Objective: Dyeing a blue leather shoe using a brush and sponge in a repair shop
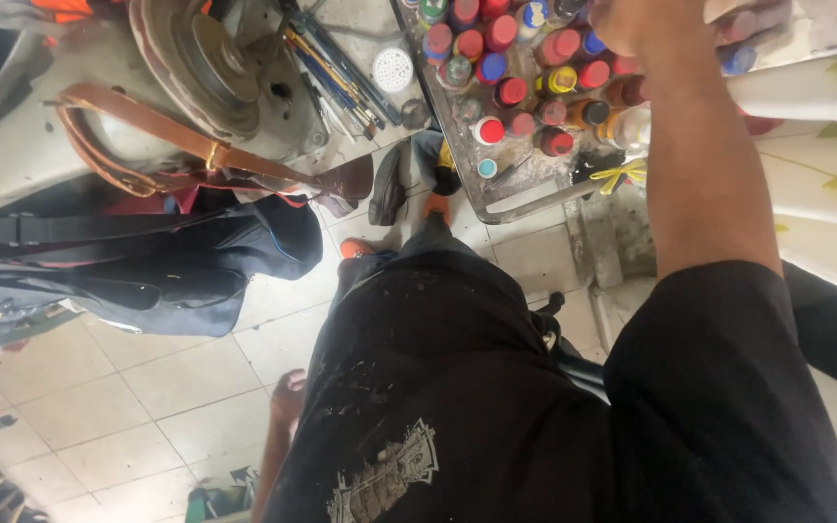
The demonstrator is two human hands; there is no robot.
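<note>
Overhead: right hand (646, 21) at the frame's top edge, over a tray (525, 199) of paint bottles (515, 92) beside a white rolled sheet (806, 92); grip cut off, cannot tell. Bare floor tiles (176, 387) lower left.

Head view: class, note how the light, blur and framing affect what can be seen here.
Head view: soft, even light, no hard shadows; the pale painted sheet at right looks washed out; the right hand is cut off by the top edge and slightly blurred; the tray of paint bottles is fairly sharp; the black shirt fills the foreground; the left hand is hidden.
</note>
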